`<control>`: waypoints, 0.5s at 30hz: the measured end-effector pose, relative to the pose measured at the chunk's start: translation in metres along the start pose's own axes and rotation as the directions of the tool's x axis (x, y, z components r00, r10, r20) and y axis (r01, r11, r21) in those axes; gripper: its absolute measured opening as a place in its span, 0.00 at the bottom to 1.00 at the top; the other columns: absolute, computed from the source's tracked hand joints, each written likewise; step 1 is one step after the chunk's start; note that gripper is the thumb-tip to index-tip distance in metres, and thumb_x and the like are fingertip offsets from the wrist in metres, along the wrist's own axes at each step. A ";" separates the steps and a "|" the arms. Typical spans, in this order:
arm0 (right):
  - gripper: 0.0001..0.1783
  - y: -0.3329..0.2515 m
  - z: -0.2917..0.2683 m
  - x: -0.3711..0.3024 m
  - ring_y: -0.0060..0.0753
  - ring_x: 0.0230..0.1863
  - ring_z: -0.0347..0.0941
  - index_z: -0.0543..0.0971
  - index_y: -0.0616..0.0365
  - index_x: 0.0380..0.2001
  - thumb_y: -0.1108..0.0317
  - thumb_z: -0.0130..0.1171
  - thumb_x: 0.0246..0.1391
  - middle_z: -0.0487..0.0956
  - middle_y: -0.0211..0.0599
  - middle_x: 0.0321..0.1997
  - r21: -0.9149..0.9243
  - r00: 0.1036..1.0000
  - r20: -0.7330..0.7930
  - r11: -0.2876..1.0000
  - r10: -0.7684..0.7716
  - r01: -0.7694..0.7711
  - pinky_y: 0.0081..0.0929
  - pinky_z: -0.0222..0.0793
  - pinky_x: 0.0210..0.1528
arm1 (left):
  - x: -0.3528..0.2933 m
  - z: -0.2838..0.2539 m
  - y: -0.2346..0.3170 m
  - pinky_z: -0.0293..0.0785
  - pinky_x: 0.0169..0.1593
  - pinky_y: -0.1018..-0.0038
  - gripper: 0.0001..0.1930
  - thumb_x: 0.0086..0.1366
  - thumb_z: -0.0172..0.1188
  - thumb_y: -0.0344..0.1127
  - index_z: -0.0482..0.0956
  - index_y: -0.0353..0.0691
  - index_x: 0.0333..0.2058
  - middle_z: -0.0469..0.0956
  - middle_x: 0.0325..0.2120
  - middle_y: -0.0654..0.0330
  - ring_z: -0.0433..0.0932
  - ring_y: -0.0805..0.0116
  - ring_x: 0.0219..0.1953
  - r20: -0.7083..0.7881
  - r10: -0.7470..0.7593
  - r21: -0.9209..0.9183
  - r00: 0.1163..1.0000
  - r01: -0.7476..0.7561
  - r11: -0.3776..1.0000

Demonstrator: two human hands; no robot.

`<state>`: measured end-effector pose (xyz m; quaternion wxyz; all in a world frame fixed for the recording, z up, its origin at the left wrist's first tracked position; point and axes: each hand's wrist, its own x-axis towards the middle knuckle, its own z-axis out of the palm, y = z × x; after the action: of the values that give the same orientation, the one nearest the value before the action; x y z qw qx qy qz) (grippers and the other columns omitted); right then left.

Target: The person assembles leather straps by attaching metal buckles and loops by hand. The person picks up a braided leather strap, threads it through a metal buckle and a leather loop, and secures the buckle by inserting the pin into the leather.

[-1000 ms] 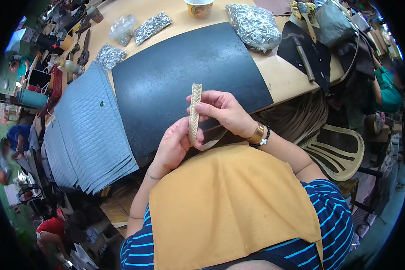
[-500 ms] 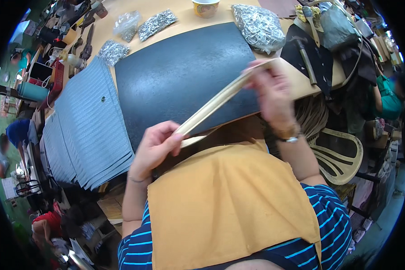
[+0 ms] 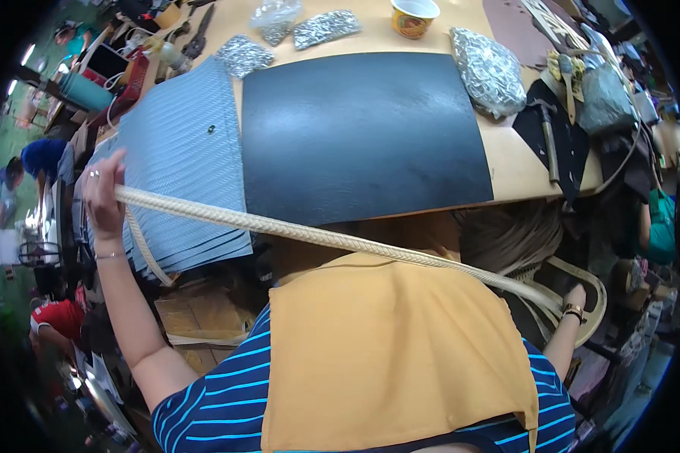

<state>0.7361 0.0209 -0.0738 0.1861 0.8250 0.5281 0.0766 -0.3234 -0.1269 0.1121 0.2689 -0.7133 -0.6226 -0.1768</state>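
A long cream braided strap (image 3: 317, 238) is stretched across in front of me, over the apron and the table's near edge. My left hand (image 3: 104, 192) is closed on its left end, above the blue woven sheets (image 3: 181, 151). From that hand a loose length of the strap hangs down over the sheets. Far to the right and lower, my right hand (image 3: 576, 296) grips the other end beside the chair back; its fingers are partly hidden. The black board (image 3: 363, 136) lies on the table beyond the strap.
Bags of small metal pieces (image 3: 487, 72) and a paper cup (image 3: 414, 19) stand at the back. A hammer (image 3: 549, 143) and a brush (image 3: 567, 90) lie at right. A cream plastic chair (image 3: 593, 302) is at my right. Other people work at far left.
My hands have moved far apart, the left one out to the left, the right one down to the right. The strap, earlier short between them, is now drawn out long.
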 end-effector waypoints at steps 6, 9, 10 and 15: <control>0.20 -0.313 -0.277 -0.130 0.36 0.54 0.72 0.75 0.60 0.53 0.66 0.58 0.58 0.77 0.44 0.52 0.772 0.655 -0.390 0.157 -0.647 0.616 0.30 0.66 0.57 | 0.109 0.028 0.141 0.67 0.32 0.70 0.13 0.54 0.62 0.29 0.82 0.47 0.40 0.75 0.23 0.69 0.73 0.70 0.25 -0.121 0.398 -0.202 0.909 -0.415 0.887; 0.17 -0.421 -0.344 -0.207 0.29 0.42 0.74 0.76 0.59 0.49 0.62 0.59 0.59 0.79 0.37 0.40 0.828 0.086 -0.423 -0.346 -0.902 0.441 0.27 0.70 0.47 | 0.131 0.041 0.236 0.65 0.42 0.74 0.20 0.54 0.62 0.35 0.78 0.54 0.48 0.68 0.23 0.74 0.71 0.75 0.26 -0.104 0.527 -0.215 0.844 -0.536 0.816; 0.16 -0.435 -0.357 -0.224 0.27 0.34 0.74 0.77 0.60 0.45 0.59 0.59 0.60 0.79 0.35 0.33 0.827 -0.071 -0.375 -0.368 -0.924 0.424 0.28 0.71 0.41 | 0.135 0.049 0.248 0.64 0.43 0.72 0.18 0.56 0.61 0.36 0.77 0.52 0.48 0.66 0.26 0.69 0.70 0.70 0.31 -0.116 0.489 -0.249 0.864 -0.502 0.828; 0.15 -0.453 -0.326 -0.219 0.32 0.19 0.71 0.78 0.60 0.33 0.57 0.59 0.60 0.74 0.37 0.18 0.835 0.342 -0.546 -0.466 -0.765 0.292 0.34 0.69 0.27 | 0.109 0.063 0.262 0.64 0.52 0.69 0.20 0.61 0.58 0.48 0.73 0.39 0.45 0.71 0.37 0.60 0.69 0.65 0.46 0.132 -0.270 -0.788 0.954 0.266 0.555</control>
<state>0.1546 0.0666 0.0655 -0.3181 0.2488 0.7230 -0.5606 -0.0536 -0.0238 0.0835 -0.1068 -0.6539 -0.5779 -0.4765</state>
